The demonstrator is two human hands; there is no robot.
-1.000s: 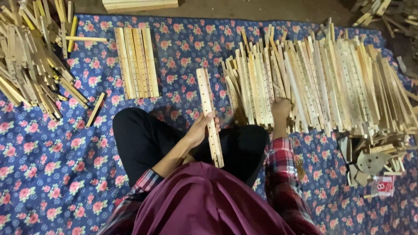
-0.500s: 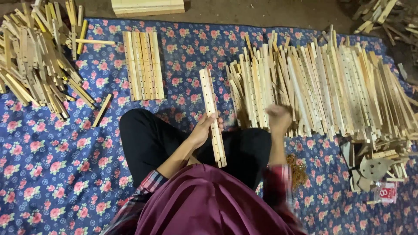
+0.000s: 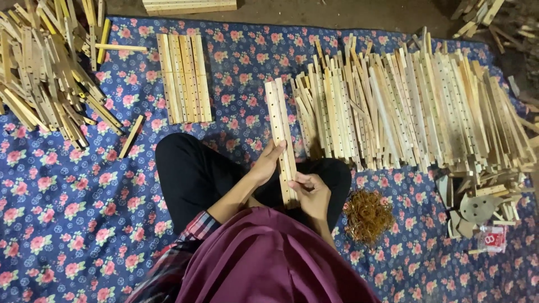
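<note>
I sit cross-legged on a blue flowered cloth [image 3: 73,224]. A pair of long pale wooden slats with small holes [image 3: 279,120] lies over my lap, pointing away from me. My left hand [image 3: 265,164] grips the slats from the left side, around their middle. My right hand [image 3: 310,194] is closed on their near end, just below the left hand. Part of the near end is hidden by my hands and my maroon top.
A wide heap of drilled slats [image 3: 415,109] spreads to the right. A neat bundle of slats [image 3: 184,77] lies ahead on the left, a loose pile of sticks [image 3: 48,73] at far left. A clump of rubber bands [image 3: 368,215] sits by my right knee.
My right hand left the heap of slats on the right and came back to my lap, where it now grips the near end of the slats. A second slat lies beside the first.
</note>
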